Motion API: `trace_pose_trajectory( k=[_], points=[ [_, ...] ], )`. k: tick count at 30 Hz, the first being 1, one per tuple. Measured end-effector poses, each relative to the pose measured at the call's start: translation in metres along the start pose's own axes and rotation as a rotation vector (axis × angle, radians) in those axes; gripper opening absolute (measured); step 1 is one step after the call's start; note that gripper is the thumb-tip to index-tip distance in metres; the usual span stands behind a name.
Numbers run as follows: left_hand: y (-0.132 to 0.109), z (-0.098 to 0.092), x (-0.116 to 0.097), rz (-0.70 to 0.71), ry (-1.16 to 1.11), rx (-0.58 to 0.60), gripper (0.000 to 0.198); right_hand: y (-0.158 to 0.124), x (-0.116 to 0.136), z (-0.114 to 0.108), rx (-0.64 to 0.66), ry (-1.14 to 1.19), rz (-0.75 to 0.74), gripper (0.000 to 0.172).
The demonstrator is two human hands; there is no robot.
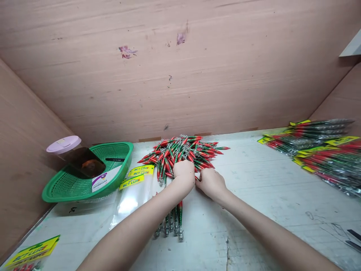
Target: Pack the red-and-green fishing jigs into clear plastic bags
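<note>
Red and green squid jigs [169,154] with wire hook crowns lie in a loose pile against the back wall. At the pile's front edge, my left hand [184,174] is closed, its back toward me, and what its fingers grip is hidden. Just to its right, my right hand [212,183] pinches the red end of a squid jig [197,178] between thumb and fingers. Below my left wrist, several squid jigs [179,218] lie side by side, hooks toward me, partly covered by the forearm. Clear bags with yellow "BCT LURE" headers [137,177] lie left of the pile.
A green basket [128,158] at left holds a dark drink cup with a pink lid [64,144], a label and a black pen-like item. Bagged jigs [332,154] are heaped at right. Another bag header [34,250] lies front left, dark blades [354,235] front right. Wooden walls enclose the table.
</note>
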State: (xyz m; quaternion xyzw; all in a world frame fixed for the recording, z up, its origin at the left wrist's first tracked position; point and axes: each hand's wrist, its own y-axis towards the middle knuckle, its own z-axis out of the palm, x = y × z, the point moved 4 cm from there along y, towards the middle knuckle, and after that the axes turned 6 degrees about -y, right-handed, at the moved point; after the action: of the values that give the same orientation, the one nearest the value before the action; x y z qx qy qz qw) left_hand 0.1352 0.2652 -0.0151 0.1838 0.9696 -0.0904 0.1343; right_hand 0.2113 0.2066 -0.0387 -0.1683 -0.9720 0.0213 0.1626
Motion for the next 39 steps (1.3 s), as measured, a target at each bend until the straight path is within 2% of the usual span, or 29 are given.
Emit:
trace_pose_trajectory(
  k=[2, 5, 10, 14, 18, 21, 25, 30, 32, 39],
  points=[
    [-0.004, -0.005, 0.001, -0.032, 0.023, 0.004, 0.017, -0.002, -0.005, -0.004, 0.004, 0.051, 0.021, 0.014],
    [-0.015, -0.021, 0.009, -0.021, -0.005, -0.053, 0.008, -0.012, -0.02, -0.009, 0.036, 0.198, 0.048, 0.02],
    [-0.029, -0.043, 0.041, 0.081, -0.227, -0.129, 0.012, -0.042, -0.042, -0.011, 0.206, 0.61, 0.049, 0.013],
    [-0.033, -0.04, 0.062, 0.124, -0.439, -0.15, 0.018, -0.063, -0.043, -0.009, 0.299, 0.891, 0.043, 0.024],
    [-0.033, -0.035, 0.071, 0.136, -0.593, -0.15, 0.011, -0.069, -0.04, -0.002, 0.31, 1.026, 0.063, 0.03],
    [-0.039, -0.04, 0.072, 0.127, -0.714, -0.155, 0.017, -0.071, -0.038, 0.0, 0.288, 1.09, 0.067, 0.031],
    [-0.068, -0.041, 0.06, 0.148, -0.896, -0.012, 0.029, -0.082, -0.031, -0.006, 0.287, 1.174, 0.028, 0.032],
    [-0.107, -0.024, 0.042, 0.114, -1.321, 0.273, 0.034, -0.101, -0.019, -0.016, 0.372, 1.42, -0.022, 0.033],
    [-0.113, -0.018, 0.039, 0.098, -1.414, 0.333, 0.034, -0.106, -0.016, -0.019, 0.399, 1.471, -0.027, 0.032],
    [-0.116, -0.009, 0.035, 0.109, -1.497, 0.441, 0.029, -0.111, -0.015, -0.021, 0.457, 1.537, -0.013, 0.034]
  ],
)
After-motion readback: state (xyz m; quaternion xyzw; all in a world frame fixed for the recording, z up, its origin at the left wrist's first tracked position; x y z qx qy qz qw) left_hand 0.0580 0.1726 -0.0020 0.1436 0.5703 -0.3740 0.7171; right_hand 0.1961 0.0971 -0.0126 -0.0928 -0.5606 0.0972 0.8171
